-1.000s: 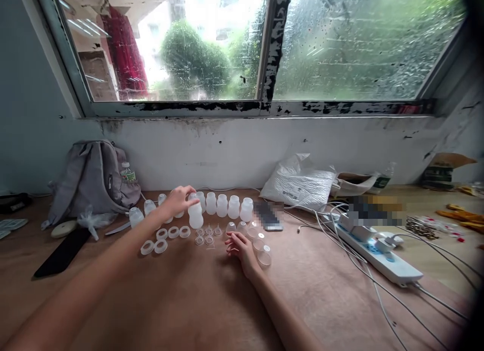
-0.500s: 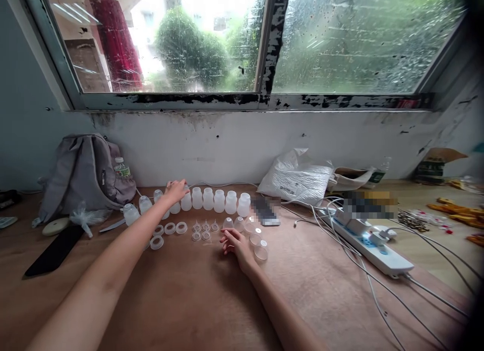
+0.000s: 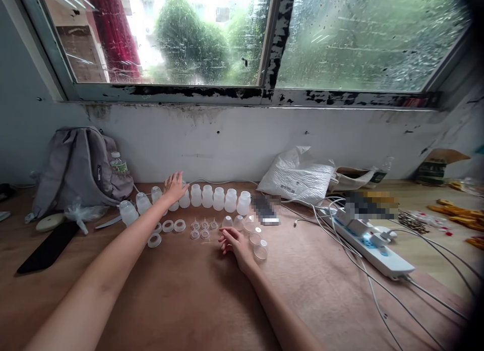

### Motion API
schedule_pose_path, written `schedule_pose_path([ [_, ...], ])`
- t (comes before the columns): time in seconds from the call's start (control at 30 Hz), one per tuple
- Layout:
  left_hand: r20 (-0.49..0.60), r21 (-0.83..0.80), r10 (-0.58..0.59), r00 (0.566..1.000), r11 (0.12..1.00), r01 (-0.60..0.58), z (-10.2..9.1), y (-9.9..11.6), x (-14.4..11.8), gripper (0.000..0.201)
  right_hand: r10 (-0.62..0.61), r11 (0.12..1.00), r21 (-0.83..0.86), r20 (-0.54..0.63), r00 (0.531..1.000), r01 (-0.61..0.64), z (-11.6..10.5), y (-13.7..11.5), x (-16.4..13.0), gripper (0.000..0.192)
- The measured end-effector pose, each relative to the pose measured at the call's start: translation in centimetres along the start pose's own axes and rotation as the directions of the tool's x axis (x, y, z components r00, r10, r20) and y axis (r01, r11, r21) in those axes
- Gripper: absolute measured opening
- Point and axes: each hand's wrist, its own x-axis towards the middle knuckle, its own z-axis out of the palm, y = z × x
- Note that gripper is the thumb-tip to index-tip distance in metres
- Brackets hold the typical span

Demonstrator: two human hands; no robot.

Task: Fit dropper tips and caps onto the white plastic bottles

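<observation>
A row of small white plastic bottles [image 3: 218,198] stands along the back of the wooden table [image 3: 189,300]. My left hand [image 3: 175,187] reaches over the row's left part with fingers spread, resting on or just above a bottle there and gripping nothing. In front of the row lie white rings [image 3: 168,226], small clear valves [image 3: 204,225] and clear domed caps [image 3: 260,250]. Palm down on the table beside the caps rests my right hand [image 3: 235,242], its fingers loosely bent and holding nothing.
A grey backpack [image 3: 75,169] with a water bottle [image 3: 118,164] leans on the wall at the left. A black phone [image 3: 47,246] lies in front of it. A white plastic bag [image 3: 298,177], a power strip [image 3: 372,250] and trailing cables fill the right side.
My left hand carried a white bottle back to the left end of the row, set it down and let go. My right hand has barely moved.
</observation>
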Motion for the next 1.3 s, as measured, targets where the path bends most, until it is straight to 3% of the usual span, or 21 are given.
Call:
schedule_pose_path([
  [0.17, -0.105, -0.034, 0.058, 0.993, 0.998, -0.062, 1.0, 0.9, -5.0, 0.047, -0.023, 0.998, -0.063, 0.010, 1.000, 0.024, 0.0, 0.4, 0.2, 0.031],
  [0.27, -0.116, -0.032, 0.037, 0.993, 0.999, -0.041, 3.1, 0.7, -9.7, 0.041, -0.172, 0.941, -0.294, 0.005, 0.985, 0.166, 0.2, 0.8, -0.1, 0.024],
  [0.37, -0.109, -0.021, -0.008, 0.994, 1.000, 0.005, 5.3, 0.2, -13.8, 0.037, -0.401, 0.676, -0.624, 0.133, 0.906, 0.391, 0.6, 1.2, -0.5, 0.018],
  [0.47, -0.131, -0.026, -0.006, 0.991, 1.000, 0.002, 6.1, 0.2, -16.2, 0.030, -0.426, 0.385, -0.766, 0.349, 0.835, 0.516, 1.0, 1.5, -0.7, 0.031],
  [0.57, -0.171, -0.088, 0.024, 0.985, 0.995, -0.039, 5.4, 1.0, -17.2, 0.026, -0.341, 0.203, -0.845, 0.413, 0.845, 0.494, 1.3, 1.8, -0.4, 0.042],
  [0.67, -0.175, -0.191, 0.034, 0.984, 0.979, -0.068, 4.5, 2.1, -17.7, 0.025, -0.243, 0.104, -0.886, 0.417, 0.876, 0.451, 1.4, 2.2, 0.1, 0.048],
  [0.77, -0.150, -0.288, 0.054, 0.987, 0.953, -0.095, 4.0, 2.9, -18.0, 0.027, -0.199, 0.092, -0.888, 0.426, 0.882, 0.450, 1.4, 2.3, 0.2, 0.049],
  [0.87, -0.136, -0.341, 0.091, 0.987, 0.931, -0.132, 3.8, 3.1, -18.2, 0.028, -0.239, 0.144, -0.873, 0.426, 0.872, 0.466, 1.4, 1.9, -0.1, 0.044],
  [1.03, -0.171, -0.419, 0.077, 0.982, 0.897, -0.143, 3.5, 3.0, -18.1, 0.028, -0.309, 0.272, -0.787, 0.474, 0.825, 0.554, 1.6, 0.6, -1.0, 0.040],
  [1.3, -0.154, -0.527, 0.053, 0.987, 0.840, -0.128, 2.4, 3.4, -18.4, 0.029, -0.218, 0.370, -0.677, 0.603, 0.768, 0.636, 2.6, 0.0, -2.1, 0.041],
])
